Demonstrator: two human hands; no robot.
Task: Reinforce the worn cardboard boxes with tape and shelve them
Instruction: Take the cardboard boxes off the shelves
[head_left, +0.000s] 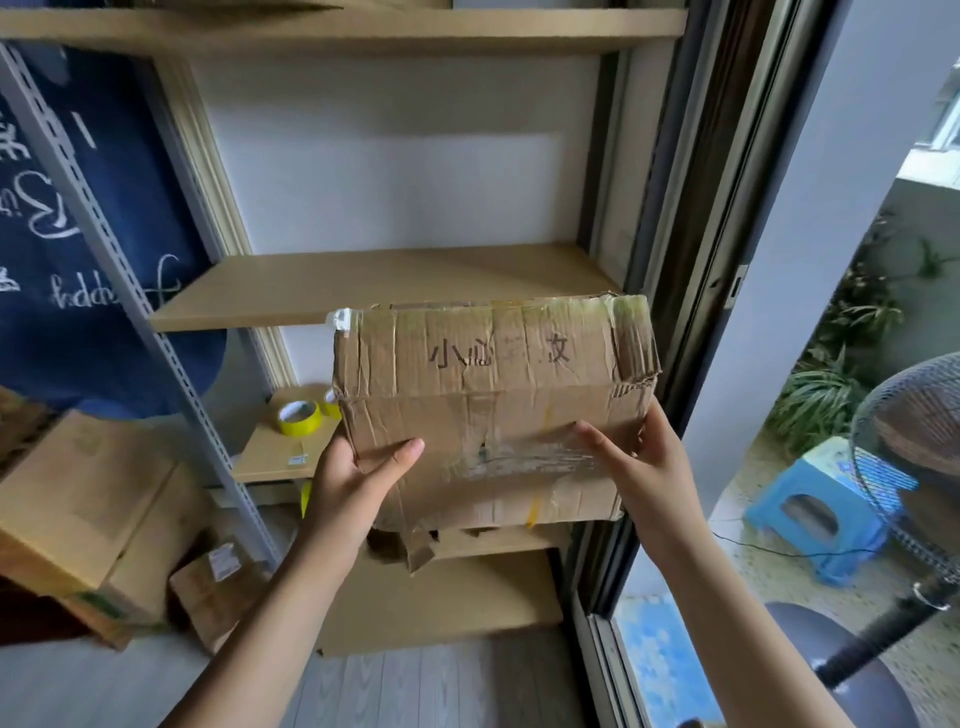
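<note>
A worn, crumpled cardboard box (488, 410) with printed characters and patches of clear tape is held up in front of the shelving. My left hand (358, 478) grips its lower left side, thumb on the front face. My right hand (639, 462) grips the lower right side the same way. The box's top edge is level with the middle wooden shelf (363, 286), just in front of it. A torn flap hangs from the box's underside. A yellow tape roll (298, 417) stands on the lower shelf (275, 457), left of the box.
Several cardboard boxes (88, 514) are stacked on the floor at lower left. A slotted metal upright (130, 291) runs diagonally beside the shelves. A sliding door frame (691, 260) stands to the right, with a blue stool (826, 514) and a fan (914, 467) beyond.
</note>
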